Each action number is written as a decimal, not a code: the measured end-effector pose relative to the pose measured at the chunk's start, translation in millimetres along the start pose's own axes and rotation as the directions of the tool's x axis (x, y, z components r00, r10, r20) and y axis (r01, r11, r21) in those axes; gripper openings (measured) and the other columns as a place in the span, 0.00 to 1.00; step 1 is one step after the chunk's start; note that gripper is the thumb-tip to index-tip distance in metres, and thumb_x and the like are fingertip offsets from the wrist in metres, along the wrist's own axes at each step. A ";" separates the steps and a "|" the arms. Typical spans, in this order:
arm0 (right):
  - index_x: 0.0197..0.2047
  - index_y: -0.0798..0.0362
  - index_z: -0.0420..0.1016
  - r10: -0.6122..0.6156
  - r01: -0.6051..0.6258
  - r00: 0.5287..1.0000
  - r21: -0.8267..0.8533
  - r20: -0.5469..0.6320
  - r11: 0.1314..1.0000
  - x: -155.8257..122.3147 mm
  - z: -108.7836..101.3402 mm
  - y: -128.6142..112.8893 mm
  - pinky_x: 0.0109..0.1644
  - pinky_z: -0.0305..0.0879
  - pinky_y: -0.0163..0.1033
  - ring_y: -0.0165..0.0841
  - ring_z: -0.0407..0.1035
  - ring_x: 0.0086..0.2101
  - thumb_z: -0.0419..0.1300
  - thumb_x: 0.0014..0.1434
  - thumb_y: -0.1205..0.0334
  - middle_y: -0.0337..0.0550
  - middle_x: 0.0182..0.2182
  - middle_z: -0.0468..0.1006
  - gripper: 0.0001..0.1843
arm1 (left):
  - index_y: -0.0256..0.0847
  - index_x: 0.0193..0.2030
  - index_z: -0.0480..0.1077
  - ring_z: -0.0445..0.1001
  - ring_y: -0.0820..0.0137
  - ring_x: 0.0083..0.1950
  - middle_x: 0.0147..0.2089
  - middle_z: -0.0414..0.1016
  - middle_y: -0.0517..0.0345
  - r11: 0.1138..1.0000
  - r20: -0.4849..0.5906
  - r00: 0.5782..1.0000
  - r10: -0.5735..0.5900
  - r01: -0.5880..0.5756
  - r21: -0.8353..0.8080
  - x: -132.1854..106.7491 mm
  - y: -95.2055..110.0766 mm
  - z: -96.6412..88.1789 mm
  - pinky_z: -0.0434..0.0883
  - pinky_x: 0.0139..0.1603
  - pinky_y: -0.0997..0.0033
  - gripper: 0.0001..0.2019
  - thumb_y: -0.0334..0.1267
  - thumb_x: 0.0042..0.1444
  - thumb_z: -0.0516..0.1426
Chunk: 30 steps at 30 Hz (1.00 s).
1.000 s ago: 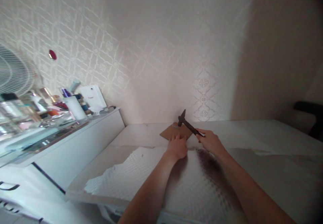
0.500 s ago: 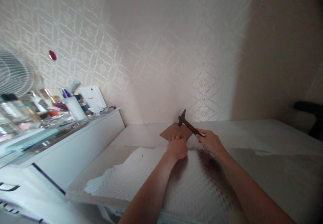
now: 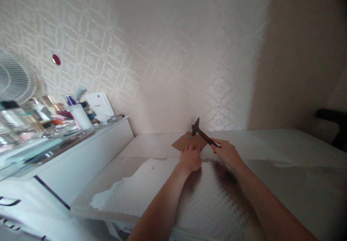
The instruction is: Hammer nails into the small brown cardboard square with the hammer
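Note:
My right hand (image 3: 227,152) is closed round the handle of a small dark hammer (image 3: 200,132). The hammer's head is raised just above a brown cardboard piece (image 3: 187,142) that lies flat on the white table (image 3: 284,150) near the wall. My left hand (image 3: 190,158) rests on the near edge of the cardboard, fingers laid flat on it. Both forearms reach in from the bottom of the view over a white textured sheet (image 3: 151,190).
A white cabinet (image 3: 81,150) stands to the left, its top crowded with bottles, jars and a white bag (image 3: 100,104). A fan (image 3: 13,78) sits at the far left. A patterned wall rises behind the table. A dark chair part (image 3: 332,119) shows at the right edge.

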State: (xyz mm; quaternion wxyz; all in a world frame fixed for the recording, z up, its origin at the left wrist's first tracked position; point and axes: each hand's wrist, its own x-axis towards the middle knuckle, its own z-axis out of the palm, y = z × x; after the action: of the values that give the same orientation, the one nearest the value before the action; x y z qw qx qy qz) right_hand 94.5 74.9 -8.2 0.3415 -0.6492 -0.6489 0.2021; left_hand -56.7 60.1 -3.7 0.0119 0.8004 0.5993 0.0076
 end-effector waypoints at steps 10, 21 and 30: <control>0.56 0.50 0.70 0.013 -0.013 1.000 0.027 0.013 1.000 -1.4 -1.7 -1.0 0.32 0.62 0.34 0.34 0.71 0.28 0.51 0.58 0.61 0.45 0.29 0.78 0.23 | 0.43 0.64 0.54 0.56 0.51 0.62 0.63 0.55 0.46 1.000 0.013 1.000 -0.002 0.002 0.008 0.6 -1.1 0.5 0.57 0.60 0.49 0.26 0.36 0.56 0.46; 0.54 0.48 0.71 0.023 -0.025 1.000 -0.105 -0.019 0.994 -3.2 -9.1 -3.1 0.38 0.64 0.37 0.39 0.73 0.37 0.51 0.58 0.58 0.46 0.36 0.79 0.22 | 0.43 0.63 0.53 0.56 0.56 0.63 0.63 0.57 0.49 1.000 -0.006 1.000 -0.005 0.005 -0.003 0.8 -1.7 1.7 0.57 0.61 0.54 0.26 0.36 0.56 0.45; 0.58 0.48 0.67 0.088 -0.133 0.986 -0.358 -0.139 0.924 -12.2 -21.1 -4.5 0.42 0.66 0.47 0.47 0.71 0.43 0.50 0.59 0.59 0.52 0.44 0.75 0.23 | 0.41 0.66 0.48 0.43 0.47 0.67 0.68 0.45 0.42 0.972 -0.015 0.972 -0.235 0.235 -0.024 1.4 -8.9 3.3 0.50 0.59 0.37 0.28 0.49 0.61 0.38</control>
State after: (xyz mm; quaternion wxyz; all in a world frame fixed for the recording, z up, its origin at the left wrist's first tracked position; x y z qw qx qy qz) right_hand 105.3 58.7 7.2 0.2412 -0.7479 -0.6158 0.0572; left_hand -64.8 64.0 -7.3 0.0163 0.7235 0.6898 0.0201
